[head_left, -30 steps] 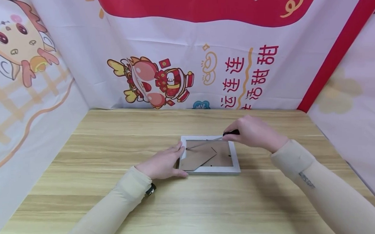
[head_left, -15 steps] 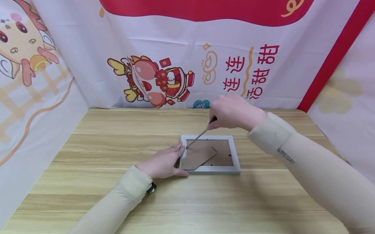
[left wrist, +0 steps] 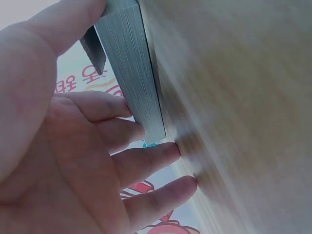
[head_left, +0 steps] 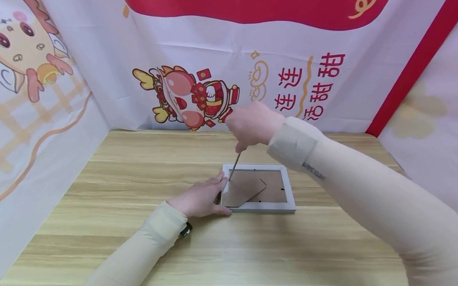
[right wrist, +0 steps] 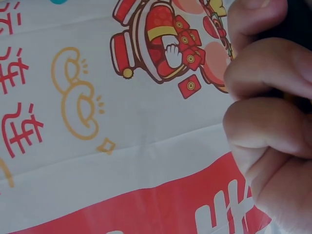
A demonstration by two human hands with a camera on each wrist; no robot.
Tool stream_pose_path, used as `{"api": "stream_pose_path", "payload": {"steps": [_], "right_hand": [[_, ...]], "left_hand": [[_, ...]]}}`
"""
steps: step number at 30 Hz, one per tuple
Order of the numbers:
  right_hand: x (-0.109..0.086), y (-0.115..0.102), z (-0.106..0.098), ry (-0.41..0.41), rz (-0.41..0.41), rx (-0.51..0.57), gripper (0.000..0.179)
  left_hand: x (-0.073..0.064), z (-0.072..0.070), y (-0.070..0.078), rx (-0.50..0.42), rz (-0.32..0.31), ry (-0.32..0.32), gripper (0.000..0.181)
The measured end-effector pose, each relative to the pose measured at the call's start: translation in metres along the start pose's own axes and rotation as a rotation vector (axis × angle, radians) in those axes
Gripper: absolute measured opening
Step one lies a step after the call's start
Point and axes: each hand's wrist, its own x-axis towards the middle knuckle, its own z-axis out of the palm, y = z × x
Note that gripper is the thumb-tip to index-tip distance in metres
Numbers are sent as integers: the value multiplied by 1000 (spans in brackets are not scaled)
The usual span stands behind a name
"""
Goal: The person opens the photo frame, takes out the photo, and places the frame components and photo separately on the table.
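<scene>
Your picture frame (head_left: pixel 258 176) lies back-up on the bench (head_left: pixel 233 252), just right of your left hand (head_left: pixel 198 199); its pale border rings a brown backing board (head_left: pixel 273 188), with a brown stand flap (head_left: pixel 243 192) lying across the board's 8 o'clock side and a small dark tab (head_left: pixel 282 189) at 3 o'clock. Your left fingers are spread wide at the frame's left end, the thumb at its 8 o'clock corner and the forefinger near 10 o'clock; the left wrist view shows the frame's side wall running past your thumb and fingertips, the two lowest fingertips lying beyond its end, close to the bench.

Your right hand (head_left: pixel 252 123) is above the frame toward 12 o'clock, its fingers curled round the slim metal tool (head_left: pixel 235 164); the shaft slants down to the border's inner edge near 10 o'clock, though you cannot tell from here whether the tip touches.

Farther out, a dark wristband (head_left: pixel 185 230) sits by your left cuff at 8 o'clock; beyond the bench hangs a white printed cloth (head_left: pixel 210 38), with a cartoon figure (head_left: pixel 195 98) at 11 o'clock and red lettering (head_left: pixel 288 78) at 1 o'clock.
</scene>
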Motion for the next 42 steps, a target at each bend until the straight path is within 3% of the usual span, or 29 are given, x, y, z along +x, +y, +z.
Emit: {"api": "stream_pose_path", "payload": {"steps": [11, 27, 37, 42], "right_hand": [[16, -7, -9, -14, -15, -24, 47], [33, -27, -25, -99, -65, -156, 40], [35, -29, -27, -127, -49, -183, 45], [28, -20, -23, -111, -5, -137, 42]], "left_hand": [[0, 1, 0, -40, -1, 10, 103], [-1, 0, 0, -18, 3, 11, 101], [-2, -2, 2, -20, 15, 13, 101], [-1, -1, 1, -24, 8, 13, 102]]}}
